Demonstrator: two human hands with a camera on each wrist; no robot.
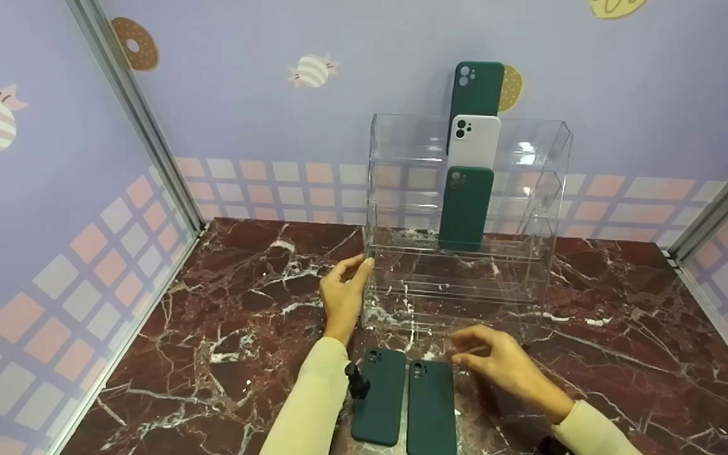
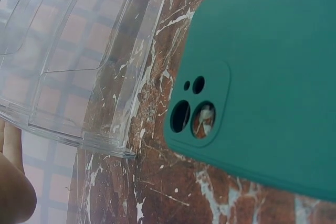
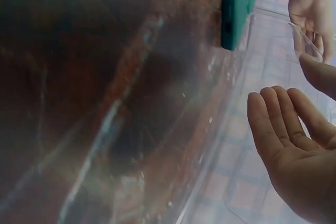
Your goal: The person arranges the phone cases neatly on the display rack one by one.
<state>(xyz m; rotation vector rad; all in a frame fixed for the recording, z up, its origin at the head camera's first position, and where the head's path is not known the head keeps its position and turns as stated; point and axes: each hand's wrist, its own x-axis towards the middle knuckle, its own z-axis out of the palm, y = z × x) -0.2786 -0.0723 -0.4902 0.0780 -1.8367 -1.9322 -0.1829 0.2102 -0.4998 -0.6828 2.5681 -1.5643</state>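
Observation:
A clear tiered display rack (image 1: 395, 253) stands on the marble-patterned table. In it, one above another, are a green phone case (image 1: 467, 208), a white phone case (image 1: 474, 144) and another green phone case (image 1: 479, 88). At the rack's left edge is my left hand (image 1: 344, 294), its fingertips touching the side. My right hand (image 1: 497, 360) hovers by the rack's front, holding nothing; its extended fingers (image 3: 286, 124) show in the right wrist view. Between my forearms lie two dark green phone cases, one on the left (image 1: 380, 404) and one on the right (image 1: 432, 411).
Lilac patterned panels (image 1: 263, 114) enclose the table at the back and both sides, with metal posts (image 1: 143, 126) at the corners. The marbled tabletop (image 1: 225, 328) extends on either side of the rack. A black wrist mount (image 1: 357, 382) partly covers the left lying case.

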